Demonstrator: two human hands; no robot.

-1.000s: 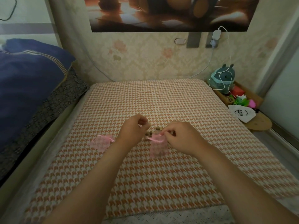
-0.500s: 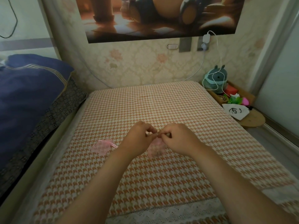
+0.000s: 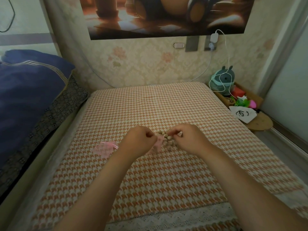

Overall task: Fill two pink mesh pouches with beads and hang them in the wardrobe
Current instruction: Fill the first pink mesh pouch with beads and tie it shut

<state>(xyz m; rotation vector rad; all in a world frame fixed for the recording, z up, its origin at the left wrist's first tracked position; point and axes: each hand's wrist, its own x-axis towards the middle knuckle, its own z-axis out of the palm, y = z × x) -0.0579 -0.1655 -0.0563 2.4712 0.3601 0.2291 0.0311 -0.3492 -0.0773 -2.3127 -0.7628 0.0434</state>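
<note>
Head: left fingers apparently pinch gauzy pouch.

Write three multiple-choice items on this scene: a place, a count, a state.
1. Where does the loose pink mesh pouch lie?
A. On the orange houndstooth bed cover, left of the left hand
B. On a blue quilt
C. On a wooden shelf
2. How many pink mesh pouches show?
A. One
B. Two
C. Four
3. What is the left hand doing?
A. Lying flat and open
B. Pinching the second pink pouch
C. Gripping a white cable
Answers: 1 A, it lies flat on the cover beside the left wrist; 2 B, one loose, one at the fingers; 3 B, its curled fingers pinch the pouch by the small brown beads.
</note>
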